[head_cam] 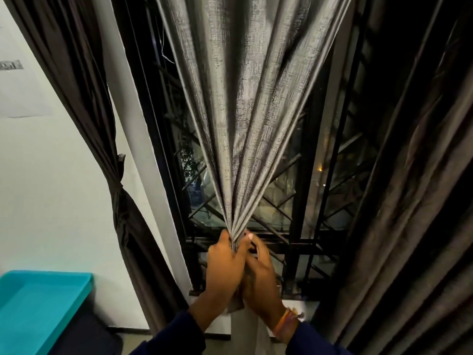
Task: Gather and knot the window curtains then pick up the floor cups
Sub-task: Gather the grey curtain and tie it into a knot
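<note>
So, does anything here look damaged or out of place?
Nothing looks damaged. Both hands, left hand and right hand, bunch the grey curtain; the dark curtain at the left is already knotted.

No readable text anywhere. One printed mark is showing, on a white sheet of paper [18,80] hanging on the wall at far left: a short dark line of print near the sheet's left edge, too blurred to read, w/ letters smearing into grey blocks. Can't tell if it's a word, a no. or a logo. No labels, brands or signs are showing on anything else in view.
</note>
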